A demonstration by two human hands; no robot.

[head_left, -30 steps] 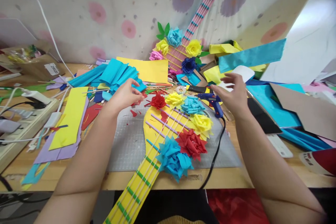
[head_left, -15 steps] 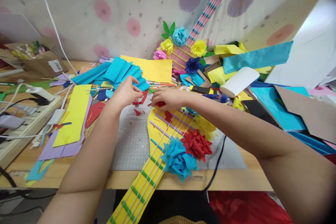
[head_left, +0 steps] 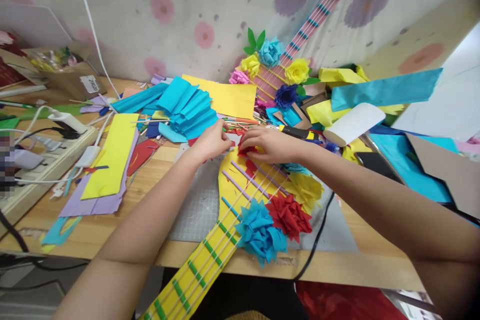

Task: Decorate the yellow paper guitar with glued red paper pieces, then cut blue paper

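A yellow paper guitar with green frets and white strings lies tilted, its neck toward me. Blue, red and yellow paper flowers sit along its right side. My right hand is closed on a red paper flower at the guitar's far edge, partly covering it. Close to its left is my left hand, fingers pinched beside small red paper scraps. Whether a scrap is between those fingertips is unclear. A loose red paper piece rests on the guitar body.
Under the guitar is a grey cutting mat. Pleated blue paper and a yellow strip lie left, beside a power strip. A yellow-black tool and white roll lie right. A pink paper guitar leans behind.
My left hand has moved right, closer to the right hand, and its fingers have drawn together. The right hand stays at the red flower. The whole view has shifted slightly.
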